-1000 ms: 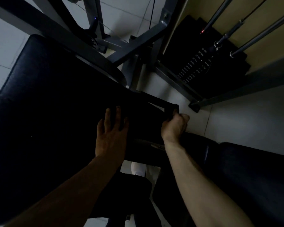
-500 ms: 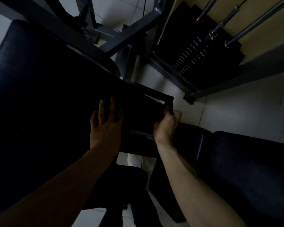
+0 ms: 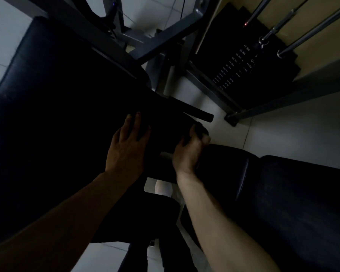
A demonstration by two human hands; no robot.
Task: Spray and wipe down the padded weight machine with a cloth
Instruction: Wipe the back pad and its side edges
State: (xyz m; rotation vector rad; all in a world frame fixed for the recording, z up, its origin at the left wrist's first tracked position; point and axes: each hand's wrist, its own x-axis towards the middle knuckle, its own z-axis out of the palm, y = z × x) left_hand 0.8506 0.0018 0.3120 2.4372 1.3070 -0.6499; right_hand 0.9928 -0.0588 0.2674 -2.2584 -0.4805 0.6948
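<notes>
The machine's big black pad (image 3: 57, 114) fills the left half of the dim head view. My left hand (image 3: 128, 146) lies flat on the pad's right part, fingers straight and spread. My right hand (image 3: 188, 152) is curled round a dark wad that looks like a cloth (image 3: 199, 130), just below the end of a black handle bar (image 3: 200, 114) and apart from it. A second black pad (image 3: 283, 193) lies at the lower right, beside my right forearm. No spray bottle is in view.
Grey steel frame beams (image 3: 165, 36) cross behind the big pad. The black weight stack (image 3: 234, 65) with its chrome guide rods (image 3: 302, 32) stands at the upper right. Pale floor tiles (image 3: 283, 134) show between the frame and the pads. A short grey tube (image 3: 165, 155) sits by my right wrist.
My right hand has come off the end of the handle bar and now sits just below it, still gripping the dark wad. My left hand stays flat on the pad.
</notes>
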